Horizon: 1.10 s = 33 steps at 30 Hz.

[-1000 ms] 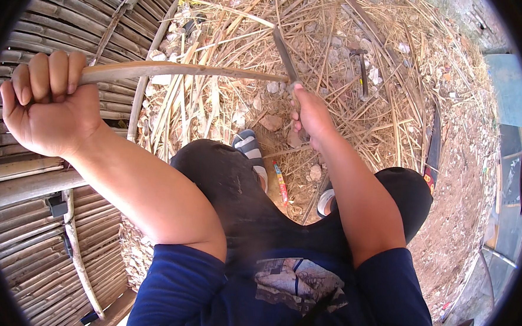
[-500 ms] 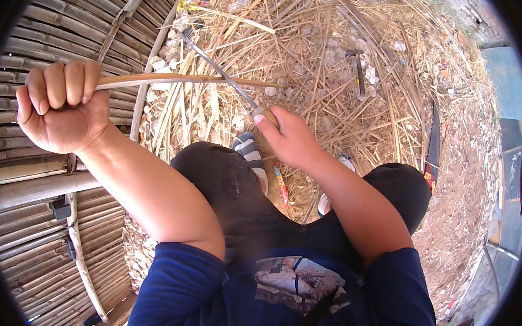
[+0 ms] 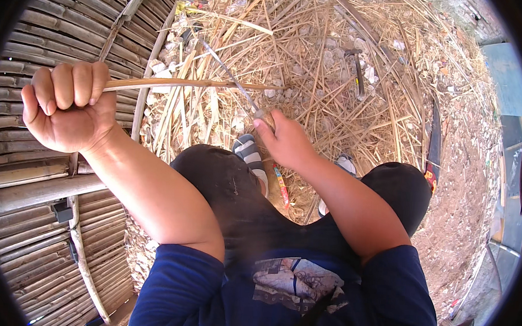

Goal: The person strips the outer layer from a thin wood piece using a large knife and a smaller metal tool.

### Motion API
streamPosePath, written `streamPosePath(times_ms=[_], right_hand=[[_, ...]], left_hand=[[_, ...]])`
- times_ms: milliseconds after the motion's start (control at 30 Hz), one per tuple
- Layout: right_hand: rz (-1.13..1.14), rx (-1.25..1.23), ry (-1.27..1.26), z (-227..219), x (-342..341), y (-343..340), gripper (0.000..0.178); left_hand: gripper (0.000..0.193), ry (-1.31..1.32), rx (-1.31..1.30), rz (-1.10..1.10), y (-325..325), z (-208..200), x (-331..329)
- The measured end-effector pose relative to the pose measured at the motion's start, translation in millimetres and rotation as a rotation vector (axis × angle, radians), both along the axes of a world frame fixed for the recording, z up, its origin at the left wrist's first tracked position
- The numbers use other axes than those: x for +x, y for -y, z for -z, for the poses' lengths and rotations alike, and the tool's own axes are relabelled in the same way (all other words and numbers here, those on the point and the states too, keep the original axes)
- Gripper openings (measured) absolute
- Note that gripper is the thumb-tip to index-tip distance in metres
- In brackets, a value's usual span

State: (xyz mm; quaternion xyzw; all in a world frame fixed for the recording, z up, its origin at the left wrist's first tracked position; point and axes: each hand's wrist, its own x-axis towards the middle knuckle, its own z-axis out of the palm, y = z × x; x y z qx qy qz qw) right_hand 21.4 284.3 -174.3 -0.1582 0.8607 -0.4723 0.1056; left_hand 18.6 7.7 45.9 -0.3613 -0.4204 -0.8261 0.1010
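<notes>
At the left, my left hand [image 3: 72, 106] is wrapped round one end of a long bamboo strip [image 3: 171, 83], held up level across the view and narrowing to a tip at the right. My right hand [image 3: 283, 137] grips the handle of a knife [image 3: 233, 79] with a long, thin blade pointing away and to the left. Blade and strip cross toward the strip's far end. The meeting edge is too fine to make out.
Bamboo shavings [image 3: 311, 101] litter the ground, with a hammer [image 3: 358, 73] among them. A dark machete-like blade [image 3: 434, 139] lies beyond my right knee. A slatted bamboo wall [image 3: 42, 51] stands close on the left. A colourful wrapper [image 3: 281, 185] lies between my feet.
The knife has slid a little to the right along the strip, and its blade stands steeper. My left hand has shifted slightly right with the strip.
</notes>
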Motion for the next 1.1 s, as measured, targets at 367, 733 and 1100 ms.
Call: streamPosePath(times_ms=[367, 733, 1100], right_hand=[[0.019, -0.135, -0.015, 13.5, 3.5, 3.4, 0.045], [-0.059, -0.186, -0.026, -43.0, 4.9, 12.1, 0.045], [0.130, -0.001, 0.174, 31.6, -17.4, 2.7, 0.047]], left_hand=[[0.071, 0.022, 0.123, -0.079, -7.8, 2.8, -4.2], [0.067, 0.052, 0.130, -0.182, -5.9, 0.8, -4.2], [0.065, 0.076, 0.081, -0.818, -35.1, -6.1, -6.7]])
